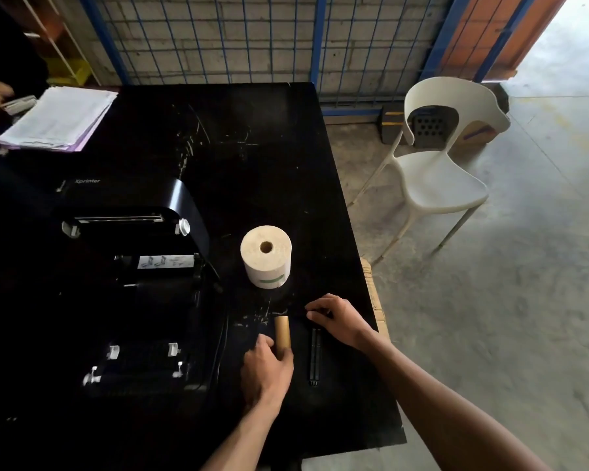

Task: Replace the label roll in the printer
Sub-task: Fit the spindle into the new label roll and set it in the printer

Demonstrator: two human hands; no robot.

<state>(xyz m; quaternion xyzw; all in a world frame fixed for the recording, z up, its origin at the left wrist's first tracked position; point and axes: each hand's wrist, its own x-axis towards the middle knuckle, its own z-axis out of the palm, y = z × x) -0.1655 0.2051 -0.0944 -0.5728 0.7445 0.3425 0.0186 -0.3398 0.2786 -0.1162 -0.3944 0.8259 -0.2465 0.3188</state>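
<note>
The black surface (259,137) is seen carrying everything, with a white chair (436,178) off its right edge and a paper stack (57,119) at the far left corner. The printer (140,283) is left standing open at the left, its roll bay apparently empty, though the dark interior cannot be read well. The new label roll (266,255) is stood on end just right of the printer, untouched. A black spindle (314,356) is laid flat near the front edge. The empty cardboard core (282,334) is clamped at its near end by the left hand (267,372). The right hand (334,317) is rested on the surface, fingers curled; anything pinched cannot be told. Risk judged: the spindle could be knocked off the edge by the right forearm, or overlooked against the black.
</note>
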